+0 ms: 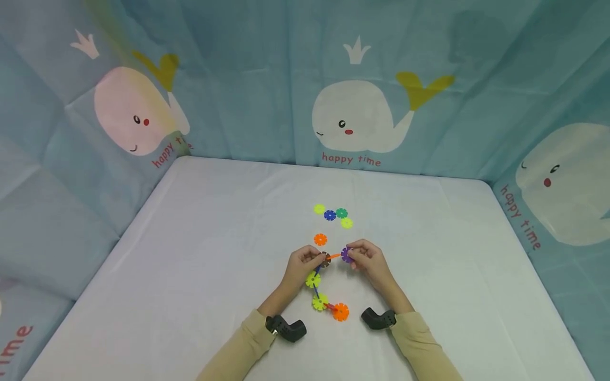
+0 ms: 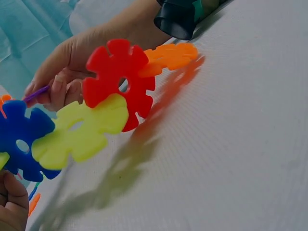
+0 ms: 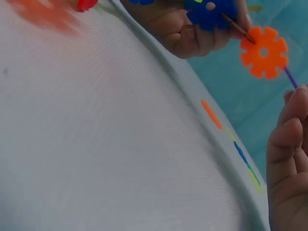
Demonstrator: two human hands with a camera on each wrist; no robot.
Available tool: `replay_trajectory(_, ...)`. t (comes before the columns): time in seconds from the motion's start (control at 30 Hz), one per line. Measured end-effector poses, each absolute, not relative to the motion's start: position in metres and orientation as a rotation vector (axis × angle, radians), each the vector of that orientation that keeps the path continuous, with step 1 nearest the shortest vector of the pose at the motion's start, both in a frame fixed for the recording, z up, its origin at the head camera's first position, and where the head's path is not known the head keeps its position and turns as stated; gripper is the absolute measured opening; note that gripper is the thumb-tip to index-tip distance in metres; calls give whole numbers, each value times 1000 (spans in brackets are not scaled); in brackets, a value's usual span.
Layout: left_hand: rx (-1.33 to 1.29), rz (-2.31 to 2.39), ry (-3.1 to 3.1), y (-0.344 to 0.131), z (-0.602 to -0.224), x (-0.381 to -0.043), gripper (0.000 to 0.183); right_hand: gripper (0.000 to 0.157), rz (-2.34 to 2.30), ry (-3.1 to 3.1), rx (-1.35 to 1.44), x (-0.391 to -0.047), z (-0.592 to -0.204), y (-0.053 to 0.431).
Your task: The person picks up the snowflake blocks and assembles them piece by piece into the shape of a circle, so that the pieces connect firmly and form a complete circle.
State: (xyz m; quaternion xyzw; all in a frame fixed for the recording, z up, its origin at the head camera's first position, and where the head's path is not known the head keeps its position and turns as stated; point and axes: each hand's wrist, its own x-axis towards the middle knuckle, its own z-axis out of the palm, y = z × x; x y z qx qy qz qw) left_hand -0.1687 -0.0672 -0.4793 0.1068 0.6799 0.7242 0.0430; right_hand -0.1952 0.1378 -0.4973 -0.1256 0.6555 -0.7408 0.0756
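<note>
Notched plastic snowflake discs are slotted edge to edge in a curved chain. My left hand [image 1: 303, 263] pinches the brown disc [image 1: 326, 263] near the chain's upper end. Between the hands an orange disc [image 3: 252, 58] joins the brown one to a purple disc [image 1: 344, 255]. My right hand [image 1: 371, 261] pinches that purple disc between thumb and fingers. Below the left hand hang yellow discs [image 1: 316, 302] and blue discs [image 2: 41, 126], then a red disc [image 2: 103, 72] and an orange end disc [image 1: 340, 316].
Beyond the hands lie a loose orange disc [image 1: 321, 235] and a group with a blue disc [image 1: 326, 215], a green disc [image 1: 341, 211] and two yellow ones. They rest on a white-covered table [image 1: 214, 227]. Whale-print curtains [image 1: 248, 106] stand behind and at both sides.
</note>
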Motion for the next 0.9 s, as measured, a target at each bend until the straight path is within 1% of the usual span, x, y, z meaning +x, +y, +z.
replay_trajectory(0.33,342,2201,2073,-67,-474,-167,15,24,-2254,2027,-438,-195,-501,136)
replay_trajectory(0.47,328,2206,2076,-66,-475,-167,14,21,-2285,1993,-473,-193,-502,137)
replay_trajectory(0.67,328,2183,2098,-64,-476,-166,14,10,-2293,1951,-522,-190,-502,138)
replay_trajectory(0.77,358,2164,2120,-64,-476,-166,15,9,-2287,1950,-530,-190,-502,138)
replay_trajectory(0.9,388,2166,2141,-65,-480,-169,15,13,-2271,1939,-536,-192,-500,136)
